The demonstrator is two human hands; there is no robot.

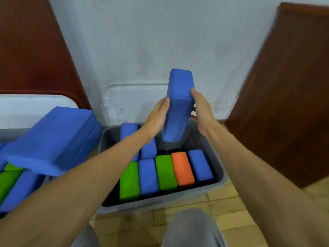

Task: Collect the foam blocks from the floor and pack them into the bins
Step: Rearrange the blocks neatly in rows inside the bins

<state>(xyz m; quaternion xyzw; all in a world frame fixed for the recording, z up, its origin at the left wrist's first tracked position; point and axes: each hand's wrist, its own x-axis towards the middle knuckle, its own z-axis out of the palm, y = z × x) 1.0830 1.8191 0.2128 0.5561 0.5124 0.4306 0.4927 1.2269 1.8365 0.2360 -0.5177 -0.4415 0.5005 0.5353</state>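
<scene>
Head view: a blue foam block (179, 104) is up in the air, gripped from both sides. It is a rounded-edged brick with a slightly grainy, matte surface, standing on end and leaning a little to the right. Its lower end hangs just over the back of the grey bin (219, 172).

The left hand (156, 116) clamps the block's left side, thumb on the near face and the fingers hidden behind. The right hand (201, 111) holds the right edge, thumb lying up along it and fingers curled round the back.

Down in the bin a neat front row stands side by side. From left to right there is a green block (129, 180), a blue one (148, 176), a second green block (166, 172), an orange block (182, 168) and a blue end block (200, 164). Behind that row, two more blue blocks (129, 131) sit partly under the left forearm. There is an open gap at the back right, beneath the held block.

Off to the left, a second bin (10, 133) is piled high. A large blue block (53, 139) lies tilted on top of its green and blue blocks (7, 182).

A white lid (135, 102) leans on the wall behind, and brown wooden panels (284, 95) stand at either side. The bins sit on a yellowish tiled floor (222, 196), and grey-trousered knees (192, 227) show at the bottom edge.
</scene>
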